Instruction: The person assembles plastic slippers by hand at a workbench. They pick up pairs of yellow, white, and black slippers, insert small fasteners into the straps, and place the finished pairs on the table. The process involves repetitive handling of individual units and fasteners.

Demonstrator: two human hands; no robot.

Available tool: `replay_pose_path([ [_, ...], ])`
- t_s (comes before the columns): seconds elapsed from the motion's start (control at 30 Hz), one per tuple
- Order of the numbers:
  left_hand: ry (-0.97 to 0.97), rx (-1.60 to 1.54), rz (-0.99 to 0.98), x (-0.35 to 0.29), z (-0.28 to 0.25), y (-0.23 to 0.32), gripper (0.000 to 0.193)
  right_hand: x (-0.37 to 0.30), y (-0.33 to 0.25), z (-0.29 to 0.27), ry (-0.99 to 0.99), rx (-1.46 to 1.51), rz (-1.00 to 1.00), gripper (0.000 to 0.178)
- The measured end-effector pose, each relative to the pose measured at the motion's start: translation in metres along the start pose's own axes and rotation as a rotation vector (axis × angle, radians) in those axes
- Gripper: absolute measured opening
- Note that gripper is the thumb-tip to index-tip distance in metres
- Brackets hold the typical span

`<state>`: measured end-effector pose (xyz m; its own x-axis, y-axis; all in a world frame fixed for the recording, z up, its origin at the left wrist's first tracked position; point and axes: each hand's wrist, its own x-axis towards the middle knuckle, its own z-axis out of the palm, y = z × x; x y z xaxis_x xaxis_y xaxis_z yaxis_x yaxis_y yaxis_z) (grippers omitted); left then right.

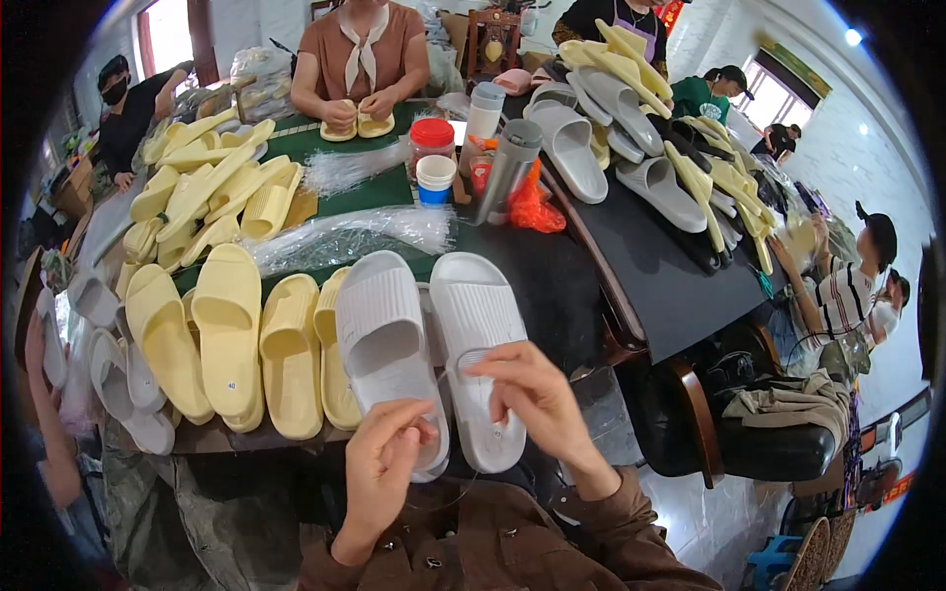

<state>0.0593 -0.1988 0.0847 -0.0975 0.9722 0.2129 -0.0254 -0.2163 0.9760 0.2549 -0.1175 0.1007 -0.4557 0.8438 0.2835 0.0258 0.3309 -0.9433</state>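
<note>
Two grey slide slippers lie side by side in front of me at the table's near edge, toes pointing away. Over the heel of the left grey slipper [379,305] is my left hand [384,463], its fingers curled into a pinch. My right hand [532,399] hovers over or touches the footbed of the right grey slipper [478,305], with thumb and fingers bent together. What either hand pinches, if anything, is too small to make out. A thin dark curved line [448,500] shows below the slippers, near my left wrist.
Left of the grey pair stand several pale yellow slippers [227,325], with a heap behind. Bundles of clear plastic strands [355,231], a red-lidded jar [432,143], paper cups [435,179] and a grey flask [509,169] sit beyond. More slippers cover the right table [641,286]. Co-workers surround the tables.
</note>
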Motion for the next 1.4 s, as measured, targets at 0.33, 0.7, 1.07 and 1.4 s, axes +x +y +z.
replay_pose_path([
  [0.33, 0.049, -0.153, -0.140, -0.016, -0.025, -0.017, 0.037, -0.025, 0.023, -0.019, 0.089, -0.005, 0.303, 0.013],
  [0.7, 0.057, 0.720, 0.242, 0.047, -0.010, -0.037, 0.060, 0.006, 0.059, 0.014, 0.087, -0.668, -0.125, 0.028],
  [1.07, -0.102, 0.903, -0.024, 0.088, 0.002, -0.034, 0.095, 0.049, 0.094, 0.011, -0.066, -0.504, 0.270, 0.035],
  [1.4, -0.256, 0.825, -0.251, 0.088, 0.020, -0.020, 0.085, 0.041, 0.146, 0.023, 0.136, -0.370, -0.001, 0.035],
])
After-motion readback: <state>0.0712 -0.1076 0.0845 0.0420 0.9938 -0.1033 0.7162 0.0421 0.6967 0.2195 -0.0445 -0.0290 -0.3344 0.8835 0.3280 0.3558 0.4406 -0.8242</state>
